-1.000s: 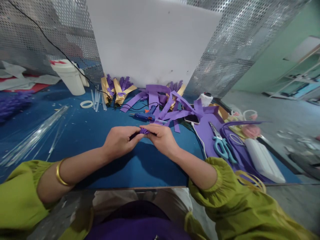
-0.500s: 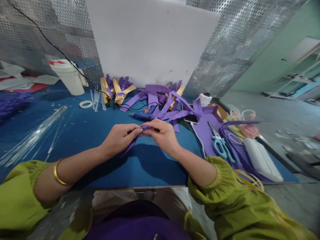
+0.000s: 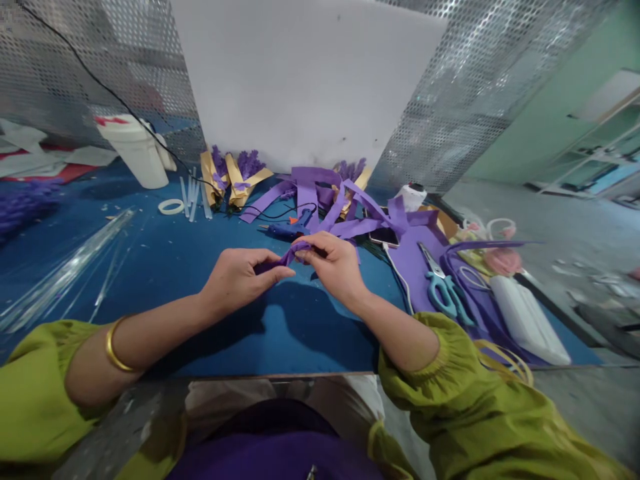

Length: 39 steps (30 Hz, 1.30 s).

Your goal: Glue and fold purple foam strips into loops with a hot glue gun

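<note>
A purple strip [image 3: 289, 257], folded or bunched at its upper end, stretches between my two hands over the blue tabletop. My left hand [image 3: 245, 277] is closed on its left part, thumb along the near side. With thumb and fingertips, my right hand [image 3: 333, 263] pinches the right end. Just beyond my hands lies a blue glue gun [image 3: 287, 230] with an orange trigger. Behind it, several loose purple strips [image 3: 313, 179] lie in a tangle. Small bunches of purple flowers [image 3: 250, 163] in tan paper wraps rest near the white board.
Teal-handled scissors [image 3: 445, 293] lie on purple sheet material at right, beside a white packet [image 3: 527, 320]. A phone [image 3: 384, 236] has a white cable. Glue sticks [image 3: 193, 197], a tape ring [image 3: 171, 207], clear strands [image 3: 75, 267] and a white container [image 3: 135, 150] are at left.
My right hand has moved slightly up and right, away from my left. More of the purple strip shows between them, and my left thumb now points further right.
</note>
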Tool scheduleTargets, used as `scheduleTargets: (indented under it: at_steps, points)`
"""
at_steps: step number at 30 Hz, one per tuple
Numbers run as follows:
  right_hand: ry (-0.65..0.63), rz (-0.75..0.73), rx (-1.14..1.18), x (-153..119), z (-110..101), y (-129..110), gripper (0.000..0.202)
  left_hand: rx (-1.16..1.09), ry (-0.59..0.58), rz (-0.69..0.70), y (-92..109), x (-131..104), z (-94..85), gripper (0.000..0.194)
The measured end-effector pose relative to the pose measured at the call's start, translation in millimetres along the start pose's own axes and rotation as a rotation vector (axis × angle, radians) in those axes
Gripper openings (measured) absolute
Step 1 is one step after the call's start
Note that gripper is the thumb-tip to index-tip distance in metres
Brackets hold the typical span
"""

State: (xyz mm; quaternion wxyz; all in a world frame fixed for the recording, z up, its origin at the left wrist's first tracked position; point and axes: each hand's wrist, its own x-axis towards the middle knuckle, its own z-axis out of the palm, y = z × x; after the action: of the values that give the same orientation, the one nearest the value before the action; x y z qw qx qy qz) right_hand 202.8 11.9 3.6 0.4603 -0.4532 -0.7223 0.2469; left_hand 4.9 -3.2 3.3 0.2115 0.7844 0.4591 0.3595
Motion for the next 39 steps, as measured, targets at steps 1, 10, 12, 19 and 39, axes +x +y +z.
scheduleTargets:
  at_steps: [1,10,12,19,39]
  points:
    - [0.003,-0.006,-0.005,0.0,0.1,0.2,0.015,0.014,0.010,0.000,0.3,-0.7,0.5,0.038]
    - [-0.003,-0.092,-0.036,-2.6,2.1,-0.5,0.015,0.271,0.028,-0.018,0.1,-3.3,2.8,0.039]
    - [-0.009,-0.122,-0.027,-3.4,2.9,-1.4,0.014,0.302,0.002,-0.023,1.1,-2.5,2.7,0.027]
    - [-0.018,-0.018,-0.003,-2.0,1.4,-2.1,0.017,0.266,-0.016,0.069,-1.1,-1.4,5.3,0.028]
    - [0.014,-0.022,0.141,-2.1,0.4,-2.4,0.016,0.180,0.118,-0.001,-6.6,-0.7,1.8,0.028]
